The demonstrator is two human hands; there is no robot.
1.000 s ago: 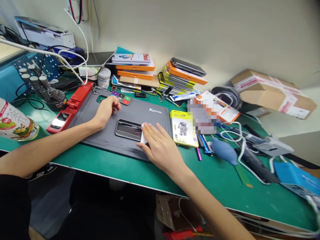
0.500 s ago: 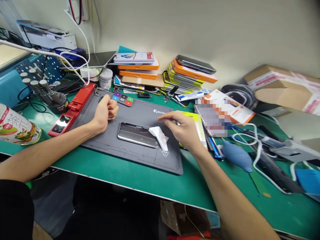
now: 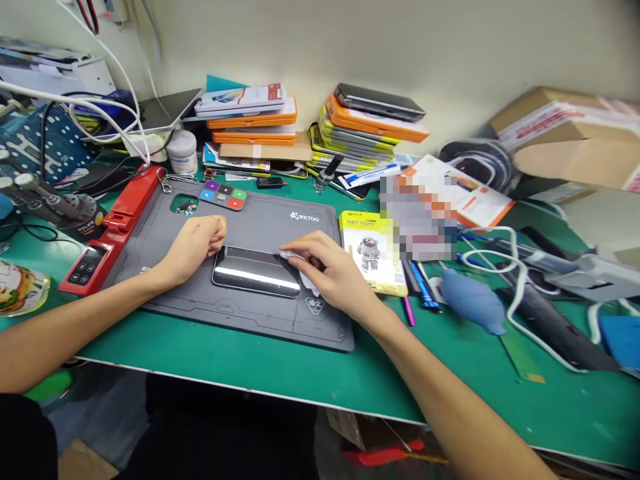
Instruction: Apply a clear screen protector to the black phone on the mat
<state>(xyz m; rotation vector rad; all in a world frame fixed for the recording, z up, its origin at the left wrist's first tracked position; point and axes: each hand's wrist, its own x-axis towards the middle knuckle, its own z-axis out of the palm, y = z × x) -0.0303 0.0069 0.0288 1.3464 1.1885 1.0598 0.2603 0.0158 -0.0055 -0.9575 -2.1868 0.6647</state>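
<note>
Lowered since before, my right fingers (image 3: 303, 247) pinch the white tissue (image 3: 309, 285) by the phone (image 3: 255, 272); my left fingers (image 3: 217, 231) curl closed near its corner.

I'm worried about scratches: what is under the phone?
The phone lies on the gray mat. The patch directly beneath is covered, so whether any grit is there can't be seen.

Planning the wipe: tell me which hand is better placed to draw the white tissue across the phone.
The right hand, I'd judge: it pinches the tissue at one end of the phone; the left hand is curled, no tissue showing.
</note>
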